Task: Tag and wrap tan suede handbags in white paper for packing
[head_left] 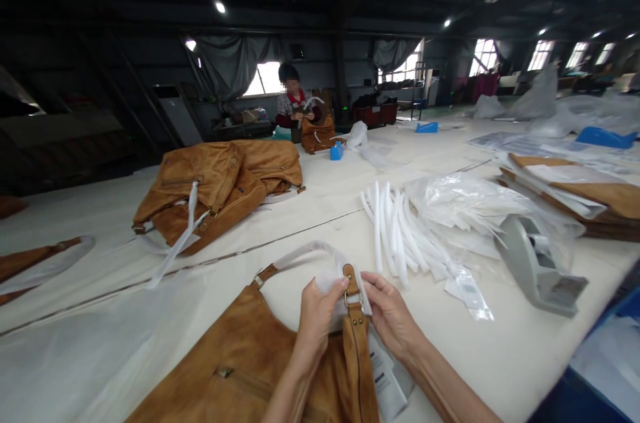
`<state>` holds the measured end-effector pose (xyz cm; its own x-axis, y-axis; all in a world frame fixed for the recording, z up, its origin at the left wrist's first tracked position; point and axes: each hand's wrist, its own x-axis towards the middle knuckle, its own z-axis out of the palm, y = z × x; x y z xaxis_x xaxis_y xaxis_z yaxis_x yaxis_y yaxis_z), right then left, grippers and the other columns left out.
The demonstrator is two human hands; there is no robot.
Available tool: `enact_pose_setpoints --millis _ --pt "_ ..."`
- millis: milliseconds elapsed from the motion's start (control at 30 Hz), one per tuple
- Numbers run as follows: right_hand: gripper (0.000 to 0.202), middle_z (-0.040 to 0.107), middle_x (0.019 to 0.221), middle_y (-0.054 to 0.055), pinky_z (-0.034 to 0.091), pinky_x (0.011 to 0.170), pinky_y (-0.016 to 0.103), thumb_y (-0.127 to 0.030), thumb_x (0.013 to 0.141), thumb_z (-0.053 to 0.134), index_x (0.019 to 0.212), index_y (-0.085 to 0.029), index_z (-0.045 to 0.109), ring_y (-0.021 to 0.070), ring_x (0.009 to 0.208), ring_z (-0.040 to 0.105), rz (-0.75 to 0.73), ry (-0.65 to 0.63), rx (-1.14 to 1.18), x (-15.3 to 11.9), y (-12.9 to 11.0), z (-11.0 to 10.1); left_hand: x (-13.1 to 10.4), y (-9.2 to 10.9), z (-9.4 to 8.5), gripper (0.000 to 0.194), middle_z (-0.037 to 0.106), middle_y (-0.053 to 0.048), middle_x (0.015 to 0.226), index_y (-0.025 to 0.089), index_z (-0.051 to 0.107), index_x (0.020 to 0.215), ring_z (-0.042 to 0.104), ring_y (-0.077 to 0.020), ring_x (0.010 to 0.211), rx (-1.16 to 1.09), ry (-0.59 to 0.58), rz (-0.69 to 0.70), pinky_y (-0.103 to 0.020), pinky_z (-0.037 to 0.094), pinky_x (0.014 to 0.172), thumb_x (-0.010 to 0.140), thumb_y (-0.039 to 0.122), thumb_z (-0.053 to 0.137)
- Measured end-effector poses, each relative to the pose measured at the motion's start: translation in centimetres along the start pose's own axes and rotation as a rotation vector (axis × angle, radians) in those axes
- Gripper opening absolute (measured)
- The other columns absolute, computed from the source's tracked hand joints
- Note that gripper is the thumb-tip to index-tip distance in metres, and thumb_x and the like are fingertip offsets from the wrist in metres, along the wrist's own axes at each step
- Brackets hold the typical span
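Observation:
A brown bag (240, 343) lies on the white table at the bottom, its strap (320, 246) wrapped in thin white material and arching away from me. My left hand (320, 310) pinches the strap end beside the metal buckle, thumb on the wrapping. On the buckle's other side my right hand (390, 310) has its fingers closed on the edge of the white wrapping (367, 300). Under my right wrist, a white printed tag (387, 380) hangs out by the bag's side.
Beyond the bag lie white foam tubes (395, 230), clear plastic bags (460, 203) and a grey tape dispenser (540, 263). More brown bags (215, 190) rest at the left. A person (295, 103) handles another bag across the table (320, 210). Brown pieces (590, 190) are stacked right.

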<state>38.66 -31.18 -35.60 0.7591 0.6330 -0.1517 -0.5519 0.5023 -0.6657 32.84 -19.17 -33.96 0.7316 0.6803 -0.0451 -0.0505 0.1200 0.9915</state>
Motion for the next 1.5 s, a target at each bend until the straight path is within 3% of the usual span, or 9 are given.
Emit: enact_pose_setpoints --millis 333,400,467,533,700,900,1100,1300,1500 --pt "0.045 0.049 0.062 -0.005 0.036 0.055 0.024 -0.059 0.069 0.075 0.069 -0.019 0.055 0.0117 0.059 0.042 -0.136 0.095 -0.319 -0.6 2.1 2.6 -1.5 0.2 -0.5 0.027 0.067 -0.003 0.071 0.016 0.065 0.079 0.059 -0.0194 0.068 0.123 0.066 0.14 -0.027 0.047 0.064 0.071 0.04 0.074" --pt "0.046 0.047 0.063 -0.005 0.035 0.055 0.025 -0.061 0.071 0.073 0.07 -0.019 0.053 0.0121 0.059 0.04 -0.138 0.109 -0.32 -0.5 2.5 2.5 -1.7 0.7 -1.3 0.032 0.068 -0.004 0.074 0.016 0.066 0.081 0.061 -0.0203 0.071 0.018 -0.02 0.067 -0.027 0.048 0.065 0.074 0.047 0.072" --pt "0.044 0.048 0.065 -0.004 0.035 0.056 0.025 -0.06 0.073 0.071 0.073 -0.019 0.054 0.0125 0.061 0.04 -0.143 0.11 -0.336 -0.4 2.8 2.3 -1.6 1.2 -2.1 0.039 0.069 -0.006 0.075 0.015 0.067 0.08 0.064 -0.0222 0.072 -0.202 -0.105 -0.117 -0.029 0.05 0.063 0.075 0.054 0.068" --pt "0.044 0.048 0.066 -0.004 0.034 0.056 0.025 -0.06 0.075 0.069 0.075 -0.019 0.054 0.0129 0.061 0.04 -0.15 0.106 -0.357 -0.4 2.9 2.2 -1.3 1.4 -2.5 0.038 0.069 -0.008 0.073 0.014 0.067 0.077 0.066 -0.0235 0.07 -0.406 -0.1 -0.26 -0.03 0.051 0.06 0.073 0.052 0.071" --pt "0.043 0.046 0.067 -0.004 0.034 0.057 0.025 -0.059 0.076 0.068 0.075 -0.019 0.053 0.0127 0.063 0.039 -0.152 0.101 -0.381 -0.4 3.2 2.3 -1.8 0.1 -0.8 0.031 0.073 -0.007 0.082 0.012 0.072 0.083 0.068 -0.0245 0.081 -0.502 -0.001 -0.158 -0.03 0.054 0.072 0.059 0.027 0.083" --pt "0.043 0.043 0.069 -0.004 0.037 0.06 0.025 -0.06 0.08 0.064 0.072 -0.021 0.047 0.0129 0.066 0.041 -0.196 0.103 -0.424 -0.8 3.2 2.9 -3.6 -1.4 1.0 0.043 0.073 -0.014 0.104 0.011 0.073 0.106 0.065 -0.0299 0.104 -0.417 -0.121 -0.1 -0.039 0.05 0.093 0.081 0.046 0.069" --pt "0.04 0.048 0.071 -0.003 0.041 0.066 0.027 -0.058 0.086 0.054 0.072 -0.021 0.047 0.015 0.069 0.047 -0.302 0.169 -0.682 -0.6 3.5 2.9 -4.1 -1.4 1.3 0.048 0.067 -0.014 0.12 0.014 0.071 0.112 0.057 -0.0286 0.12 -0.3 -0.055 -0.104 -0.039 0.039 0.109 0.087 0.053 0.061" --pt "0.027 0.059 0.079 -0.001 0.043 0.072 0.029 -0.046 0.093 0.043 0.085 -0.022 0.052 0.0169 0.076 0.056 -0.368 0.184 -0.857 -0.9 3.6 2.9 -4.3 -0.9 1.5 0.045 0.07 -0.011 0.114 0.015 0.07 0.109 0.06 -0.0257 0.114 -0.277 -0.03 -0.074 -0.035 0.042 0.104 0.084 0.052 0.065" --pt "0.023 0.057 0.068 -0.002 0.043 0.062 0.028 -0.042 0.09 0.042 0.077 -0.023 0.047 0.0161 0.063 0.053 -0.439 0.238 -0.987 -1.1 3.7 3.0 -4.1 -0.5 1.9 0.031 0.069 -0.006 0.083 0.013 0.068 0.084 0.065 -0.0212 0.086 -0.321 -0.011 -0.066 -0.03 0.049 0.084 0.079 0.043 0.071"
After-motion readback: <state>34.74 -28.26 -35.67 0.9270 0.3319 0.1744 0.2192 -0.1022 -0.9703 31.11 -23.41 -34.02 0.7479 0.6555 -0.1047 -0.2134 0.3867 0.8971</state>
